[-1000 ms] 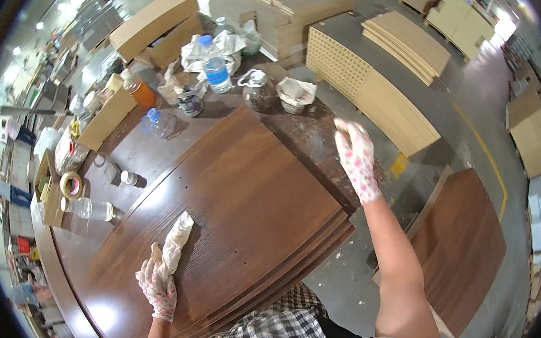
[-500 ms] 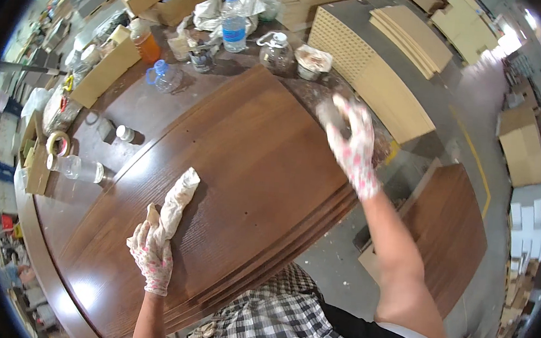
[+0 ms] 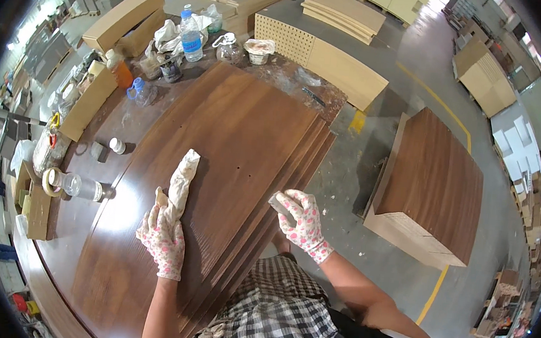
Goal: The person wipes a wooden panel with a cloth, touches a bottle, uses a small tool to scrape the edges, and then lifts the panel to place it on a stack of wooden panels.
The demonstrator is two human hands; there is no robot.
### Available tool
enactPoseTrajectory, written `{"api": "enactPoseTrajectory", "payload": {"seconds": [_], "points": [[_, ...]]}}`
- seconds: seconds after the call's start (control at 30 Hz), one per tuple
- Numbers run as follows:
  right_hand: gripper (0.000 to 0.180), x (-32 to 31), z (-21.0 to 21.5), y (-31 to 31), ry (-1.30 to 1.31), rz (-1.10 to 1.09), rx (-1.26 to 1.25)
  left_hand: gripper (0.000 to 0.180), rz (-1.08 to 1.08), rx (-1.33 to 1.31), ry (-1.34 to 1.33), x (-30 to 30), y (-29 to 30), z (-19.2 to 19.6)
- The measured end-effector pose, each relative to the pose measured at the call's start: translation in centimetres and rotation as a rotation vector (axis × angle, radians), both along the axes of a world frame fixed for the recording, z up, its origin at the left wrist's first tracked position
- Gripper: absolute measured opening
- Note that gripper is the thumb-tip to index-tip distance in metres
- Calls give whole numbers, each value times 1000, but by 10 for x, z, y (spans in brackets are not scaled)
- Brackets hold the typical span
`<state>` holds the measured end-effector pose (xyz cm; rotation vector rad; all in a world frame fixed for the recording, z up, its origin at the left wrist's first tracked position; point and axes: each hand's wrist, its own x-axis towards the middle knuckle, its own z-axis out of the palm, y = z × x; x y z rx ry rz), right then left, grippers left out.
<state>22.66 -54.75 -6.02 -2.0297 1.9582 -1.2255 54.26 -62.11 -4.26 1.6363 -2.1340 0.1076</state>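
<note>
A stack of dark brown wooden panels (image 3: 248, 129) lies on the workbench in front of me. My left hand (image 3: 163, 237), in a flower-patterned glove, presses a crumpled pale cloth (image 3: 179, 179) flat on the top panel. My right hand (image 3: 303, 222), gloved the same way, grips a small grey block (image 3: 278, 203) at the right edge of the panel stack, near my body.
Bottles, jars and rags (image 3: 189, 32) crowd the bench's far end. A tape roll (image 3: 50, 180) and small containers sit at the left. A stack of brown panels (image 3: 431, 182) stands on the floor to the right, with pale boards (image 3: 343, 13) beyond.
My right hand has dropped from up in the air down to the near right edge of the panels. My left hand stays on the cloth. The view has tilted down.
</note>
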Motion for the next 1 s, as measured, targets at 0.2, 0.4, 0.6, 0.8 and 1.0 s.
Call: {"api": "enactPoseTrajectory", "payload": {"seconds": [0.2, 0.4, 0.6, 0.8, 1.0], "points": [[46, -62, -8, -47, 139, -53, -144, 45, -3, -10, 17, 8, 2, -5], [25, -188, -8, -137, 199, -194, -295, 44, -41, -37, -14, 9, 2, -9], [30, -152, -5, -124, 93, -257, -304, 40, 17, 6, -65, 9, 4, -3], [51, -32, -1, -24, -35, 62, -3, 40, -13, -39, -62, 13, 5, -7], [42, -94, -1, -79, 72, -241, -78, 38, -16, -50, -36, 4, 2, 0]]}}
